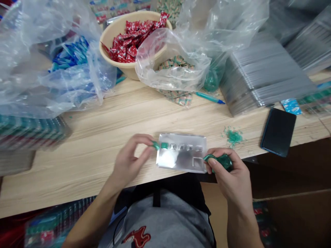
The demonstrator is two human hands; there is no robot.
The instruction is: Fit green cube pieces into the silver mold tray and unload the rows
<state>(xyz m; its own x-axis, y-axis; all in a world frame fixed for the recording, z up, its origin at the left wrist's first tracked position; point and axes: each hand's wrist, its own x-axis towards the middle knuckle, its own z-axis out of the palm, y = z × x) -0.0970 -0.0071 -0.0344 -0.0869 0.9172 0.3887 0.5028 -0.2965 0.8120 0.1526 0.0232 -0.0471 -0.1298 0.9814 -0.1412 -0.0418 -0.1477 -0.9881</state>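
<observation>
A clear plastic blister tray (181,162) lies flat near the table's front edge, with a row of small square hollows and a larger one at lower right. In the leftmost hollow sits a small green square piece (164,145). Just past the tray's left edge, my left hand (133,158) pinches a small green piece (155,145) between thumb and fingertips. My right hand (227,163), at the tray's right edge, is closed around a shiny dark green bundle (224,161); its exact kind is unclear.
Green bits (234,136) lie right of the tray, before a black phone (278,131). Behind are a blue pen (210,97), a bag of small wrapped pieces (176,77), a bowl (111,57) of red packets, and stacked clear trays (266,72). Filled packs (31,131) stand left.
</observation>
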